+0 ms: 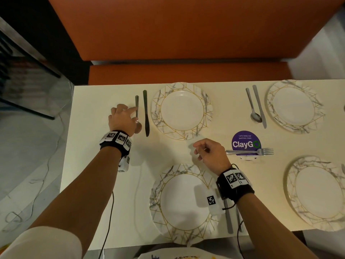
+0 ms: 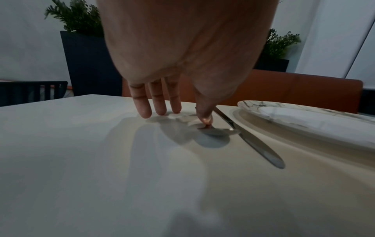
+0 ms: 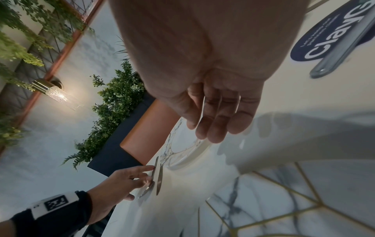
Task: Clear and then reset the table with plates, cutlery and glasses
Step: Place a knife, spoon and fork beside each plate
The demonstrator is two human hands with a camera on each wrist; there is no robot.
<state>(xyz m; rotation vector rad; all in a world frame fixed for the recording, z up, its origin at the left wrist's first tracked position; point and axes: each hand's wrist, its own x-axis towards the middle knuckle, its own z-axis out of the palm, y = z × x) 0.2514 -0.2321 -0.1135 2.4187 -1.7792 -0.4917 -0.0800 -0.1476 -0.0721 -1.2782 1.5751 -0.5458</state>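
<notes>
My left hand (image 1: 130, 114) reaches to the far left setting, where a spoon (image 1: 137, 109) and a dark knife (image 1: 146, 113) lie side by side left of a marble-patterned plate (image 1: 156, 113). In the left wrist view the thumb presses on the spoon (image 2: 219, 132) near its bowl, the other fingers (image 2: 158, 105) stand straight on the table, and the knife (image 2: 255, 144) lies just right. My right hand (image 1: 197, 148) hovers between the two left plates, fingers (image 3: 213, 128) relaxed and holding nothing. The near plate (image 1: 155, 200) lies below it.
A fork (image 1: 250, 151) lies across a purple ClayGo sign (image 1: 242, 141). Two more plates (image 1: 272, 109) (image 1: 291, 184) sit at the right, with a spoon (image 1: 252, 107) and knife (image 1: 259, 107) beside the far one. Cutlery (image 1: 229, 217) lies under my right wrist. An orange bench (image 1: 186, 71) borders the far edge.
</notes>
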